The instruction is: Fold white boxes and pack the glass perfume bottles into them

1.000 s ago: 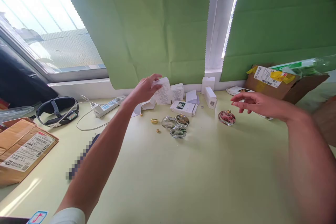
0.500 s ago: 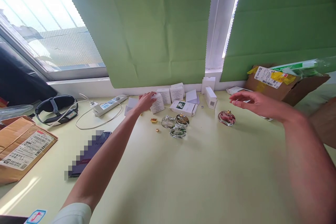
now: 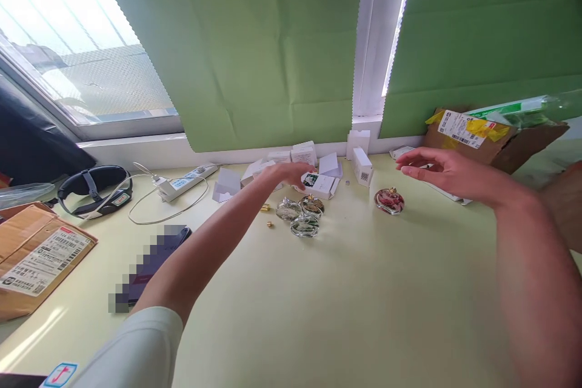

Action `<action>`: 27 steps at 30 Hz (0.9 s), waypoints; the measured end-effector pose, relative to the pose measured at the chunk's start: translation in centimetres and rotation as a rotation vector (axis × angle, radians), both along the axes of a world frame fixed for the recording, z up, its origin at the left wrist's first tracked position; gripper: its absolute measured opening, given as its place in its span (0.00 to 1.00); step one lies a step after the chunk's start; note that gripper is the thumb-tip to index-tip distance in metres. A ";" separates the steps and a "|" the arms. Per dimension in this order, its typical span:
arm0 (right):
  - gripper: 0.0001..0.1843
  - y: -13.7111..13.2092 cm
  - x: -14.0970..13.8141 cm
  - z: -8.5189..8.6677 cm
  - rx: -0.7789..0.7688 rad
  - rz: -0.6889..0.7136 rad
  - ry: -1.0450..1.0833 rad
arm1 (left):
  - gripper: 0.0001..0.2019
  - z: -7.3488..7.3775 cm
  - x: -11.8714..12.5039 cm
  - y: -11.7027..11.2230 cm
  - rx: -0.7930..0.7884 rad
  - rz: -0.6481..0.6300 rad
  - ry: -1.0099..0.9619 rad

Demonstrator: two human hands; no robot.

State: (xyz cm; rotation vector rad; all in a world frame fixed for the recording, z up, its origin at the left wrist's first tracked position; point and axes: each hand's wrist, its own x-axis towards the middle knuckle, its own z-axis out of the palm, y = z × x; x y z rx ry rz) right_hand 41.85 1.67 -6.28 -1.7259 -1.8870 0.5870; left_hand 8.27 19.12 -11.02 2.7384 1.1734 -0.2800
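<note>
My left hand (image 3: 294, 174) is over the left end of a flat white box (image 3: 324, 187) with a dark green picture. Its fingers are apart and bent downward; whether they touch the box is hard to see. Just in front stand three round glass bottles: a clear one (image 3: 287, 211), a dark patterned one (image 3: 313, 205) and a greenish one (image 3: 304, 227). Small gold caps (image 3: 269, 224) lie left of them. My right hand (image 3: 425, 168) hovers with loosely curved fingers and nothing in it, above and right of a red glass bottle (image 3: 390, 200) with a gold neck.
Several white boxes (image 3: 362, 167) line the windowsill side. To the left are a power strip (image 3: 186, 182), a headset (image 3: 95, 191), a phone (image 3: 157, 264) and a cardboard box (image 3: 45, 254). Another cardboard box (image 3: 486, 139) stands at the right back.
My left hand has left an upright white box and moved right to the flat box. The box it touched now leans or lies differently. My right hand has hardly moved.
</note>
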 end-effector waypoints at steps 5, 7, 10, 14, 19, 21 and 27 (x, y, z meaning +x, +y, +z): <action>0.21 0.2 0.0 0.0 0.045 0.046 0.022 | 0.40 -2.4 1.2 0.5 -0.024 0.026 0.053; 0.21 0.1 -0.1 0.1 0.064 0.061 0.024 | 0.39 -2.7 1.5 0.2 0.001 0.041 0.052; 0.22 -0.3 -0.5 0.4 0.069 0.090 0.029 | 0.37 -2.8 1.7 -0.3 0.039 0.064 0.039; 0.23 -0.9 -1.2 1.0 0.091 0.117 0.067 | 0.39 -1.8 1.8 -0.2 0.085 0.100 -0.009; 0.22 -1.2 -1.9 1.4 0.154 0.123 0.164 | 0.40 2.4 1.3 -1.5 0.229 0.120 -0.121; 0.21 -1.1 -2.5 1.3 0.175 0.120 0.250 | 0.38 4.3 1.0 -4.1 0.335 0.088 -0.232; 0.29 -0.5 -5.3 0.6 -0.022 0.364 0.585 | 0.36 5.7 0.5 -15.2 0.375 0.004 -0.468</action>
